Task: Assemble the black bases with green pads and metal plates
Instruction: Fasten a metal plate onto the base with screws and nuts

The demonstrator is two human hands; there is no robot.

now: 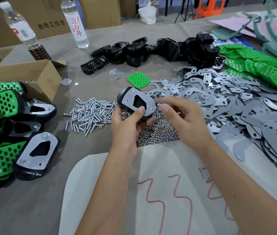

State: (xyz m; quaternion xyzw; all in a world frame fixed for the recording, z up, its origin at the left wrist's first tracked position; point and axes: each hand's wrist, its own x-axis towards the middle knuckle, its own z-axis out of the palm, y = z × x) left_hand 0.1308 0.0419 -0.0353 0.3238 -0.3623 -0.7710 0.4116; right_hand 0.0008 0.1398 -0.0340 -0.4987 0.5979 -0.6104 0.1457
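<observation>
2 hands (153, 119), 1 black base (135, 102) w/ 1 metal plate (138, 99), 2 bottles (49, 26).

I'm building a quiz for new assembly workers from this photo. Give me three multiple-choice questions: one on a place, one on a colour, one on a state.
1. Where is the pile of screws?
A. left of the hands
B. inside the cardboard box
C. on the green pads

2. What colour is the lone perforated pad?
A. orange
B. green
C. grey

3. What is the left hand doing?
A. resting flat on the table
B. gripping a black base with a metal plate
C. holding a bottle

Answers: A, the screws lie on the table left of both hands; B, it is bright green; B, fingers and thumb curl round the base.
</observation>
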